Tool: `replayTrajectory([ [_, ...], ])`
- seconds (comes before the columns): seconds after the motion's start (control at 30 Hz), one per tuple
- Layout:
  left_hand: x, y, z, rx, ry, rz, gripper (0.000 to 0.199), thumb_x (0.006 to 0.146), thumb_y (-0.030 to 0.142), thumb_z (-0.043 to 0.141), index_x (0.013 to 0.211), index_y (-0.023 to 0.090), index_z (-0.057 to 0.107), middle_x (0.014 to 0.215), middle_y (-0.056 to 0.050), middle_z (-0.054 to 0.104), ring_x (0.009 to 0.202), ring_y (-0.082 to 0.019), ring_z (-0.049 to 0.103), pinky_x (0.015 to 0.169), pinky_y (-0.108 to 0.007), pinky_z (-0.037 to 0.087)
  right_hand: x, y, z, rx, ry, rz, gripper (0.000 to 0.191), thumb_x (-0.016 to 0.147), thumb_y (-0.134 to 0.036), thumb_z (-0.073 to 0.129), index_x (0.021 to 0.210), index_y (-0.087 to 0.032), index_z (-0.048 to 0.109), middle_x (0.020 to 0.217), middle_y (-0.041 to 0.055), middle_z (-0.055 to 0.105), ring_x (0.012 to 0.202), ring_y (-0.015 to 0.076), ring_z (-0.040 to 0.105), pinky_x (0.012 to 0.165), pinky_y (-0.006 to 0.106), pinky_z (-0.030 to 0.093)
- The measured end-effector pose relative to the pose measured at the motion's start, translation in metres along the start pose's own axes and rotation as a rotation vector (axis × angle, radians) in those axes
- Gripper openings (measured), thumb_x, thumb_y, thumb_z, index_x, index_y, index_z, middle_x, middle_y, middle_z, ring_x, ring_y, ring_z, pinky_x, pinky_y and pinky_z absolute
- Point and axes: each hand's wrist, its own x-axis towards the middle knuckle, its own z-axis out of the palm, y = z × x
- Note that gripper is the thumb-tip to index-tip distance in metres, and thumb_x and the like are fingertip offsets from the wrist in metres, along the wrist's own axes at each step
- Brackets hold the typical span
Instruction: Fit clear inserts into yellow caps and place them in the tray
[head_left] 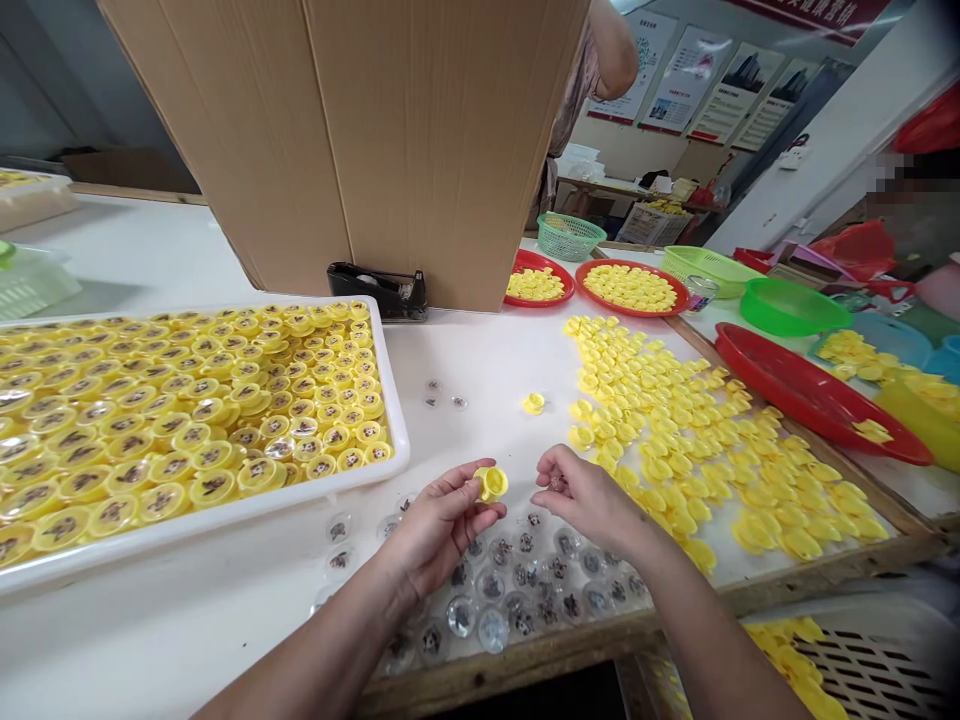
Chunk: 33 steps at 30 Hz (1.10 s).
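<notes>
My left hand (448, 520) grips a small yellow plastic cup-shaped piece (492, 484) between thumb and fingers, its hollow side facing up. Close to its right, my right hand (585, 495) is pinched around a small clear piece (557, 483), mostly covered by the fingertips. Below both hands lie many clear round discs with dark printed pictures (491, 585). To the right spreads a loose field of yellow pieces (660, 430). On the left, a white tray (401, 440) holds rows of yellow pieces with pictures set in them (214, 455).
A black tape dispenser (379, 290) stands before a large cardboard box (420, 150). Red plates (634, 312) of yellow pieces sit farther back. A red tray (810, 400), green baskets (570, 235) and the table's wooden edge (750, 595) lie around. Another person's arm (615, 50) shows behind the box.
</notes>
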Motion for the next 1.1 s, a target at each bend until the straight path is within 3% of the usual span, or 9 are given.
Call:
replayTrajectory([
  [0.17, -0.001, -0.002, -0.002, 0.019, -0.048, -0.013, 0.023, 0.081, 0.014, 0.063, 0.104, 0.012, 0.063, 0.087, -0.008, 0.066, 0.061, -0.008, 0.064, 0.052, -0.012, 0.052, -0.004, -0.029, -0.004, 0.255, 0.055, -0.133, 0.016, 0.083, -0.038, 0.058, 0.086, -0.022, 0.058, 0.075, -0.0027, 0.059, 0.056, 0.0108, 0.054, 0.053, 0.023, 0.043],
  [0.33, -0.001, -0.002, -0.002, 0.016, -0.051, -0.063, 0.024, 0.084, 0.017, 0.059, 0.107, 0.011, 0.059, 0.085, -0.012, 0.068, 0.057, -0.009, 0.063, 0.049, -0.013, 0.051, 0.004, -0.028, 0.003, 0.357, 0.097, -0.094, 0.031, 0.091, -0.045, 0.042, 0.088, -0.020, 0.061, 0.061, -0.0037, 0.055, 0.042, 0.0098, 0.047, 0.044, 0.023, 0.041],
  [0.43, 0.001, -0.004, -0.001, 0.005, -0.050, -0.080, 0.019, 0.083, 0.018, 0.060, 0.102, 0.013, 0.058, 0.079, -0.008, 0.067, 0.055, -0.009, 0.063, 0.048, -0.012, 0.050, 0.006, -0.033, 0.016, 0.324, 0.202, -0.114, 0.029, 0.092, -0.041, 0.041, 0.092, -0.020, 0.060, 0.082, 0.0036, 0.062, 0.064, 0.0152, 0.059, 0.059, 0.028, 0.049],
  [0.53, 0.002, -0.008, -0.002, -0.018, -0.044, -0.058, 0.012, 0.081, 0.018, 0.063, 0.091, 0.013, 0.060, 0.074, -0.004, 0.064, 0.054, -0.008, 0.061, 0.045, -0.011, 0.048, 0.005, -0.046, 0.034, 0.267, 0.256, -0.186, 0.022, 0.090, -0.034, 0.046, 0.097, -0.020, 0.061, 0.095, 0.0086, 0.063, 0.091, 0.0230, 0.058, 0.081, 0.038, 0.047],
  [0.63, 0.003, -0.011, -0.003, -0.060, -0.012, -0.017, 0.009, 0.077, 0.016, 0.066, 0.083, 0.013, 0.061, 0.067, 0.000, 0.059, 0.054, -0.006, 0.059, 0.048, -0.012, 0.049, -0.001, -0.056, 0.049, 0.241, 0.212, -0.269, 0.030, 0.091, -0.034, 0.045, 0.114, -0.020, 0.058, 0.106, 0.0116, 0.063, 0.103, 0.0262, 0.056, 0.089, 0.044, 0.046],
  [0.7, 0.003, -0.011, -0.004, -0.082, 0.013, -0.002, 0.008, 0.076, 0.016, 0.066, 0.081, 0.013, 0.061, 0.066, 0.001, 0.058, 0.055, -0.007, 0.058, 0.051, -0.014, 0.051, -0.007, -0.058, 0.053, 0.241, 0.154, -0.305, 0.041, 0.093, -0.034, 0.042, 0.131, -0.020, 0.046, 0.126, 0.0129, 0.055, 0.118, 0.0258, 0.050, 0.098, 0.045, 0.043],
  [0.83, 0.003, -0.010, -0.004, -0.101, -0.001, -0.014, 0.009, 0.078, 0.016, 0.065, 0.084, 0.013, 0.060, 0.067, 0.001, 0.059, 0.053, -0.006, 0.058, 0.049, -0.013, 0.051, -0.016, -0.052, 0.042, 0.219, 0.003, -0.324, 0.050, 0.095, -0.027, 0.036, 0.144, -0.022, 0.028, 0.149, 0.0093, 0.033, 0.136, 0.0210, 0.029, 0.110, 0.044, 0.031],
  [1.0, 0.002, -0.011, -0.002, -0.049, -0.070, -0.053, 0.009, 0.082, 0.018, 0.061, 0.089, 0.012, 0.059, 0.068, -0.003, 0.062, 0.052, -0.008, 0.062, 0.044, -0.011, 0.048, -0.018, -0.046, 0.016, 0.142, -0.111, -0.405, 0.046, 0.092, -0.014, 0.038, 0.136, -0.023, 0.040, 0.142, 0.0081, 0.045, 0.129, 0.0196, 0.042, 0.105, 0.040, 0.037],
  [1.1, -0.001, -0.011, 0.000, -0.021, -0.073, -0.057, 0.008, 0.083, 0.018, 0.060, 0.089, 0.012, 0.058, 0.071, -0.003, 0.062, 0.051, -0.008, 0.061, 0.043, -0.010, 0.047, -0.017, -0.048, 0.006, 0.128, -0.116, -0.340, 0.037, 0.089, -0.015, 0.045, 0.125, -0.027, 0.049, 0.116, 0.0036, 0.064, 0.105, 0.0189, 0.061, 0.088, 0.034, 0.049],
])
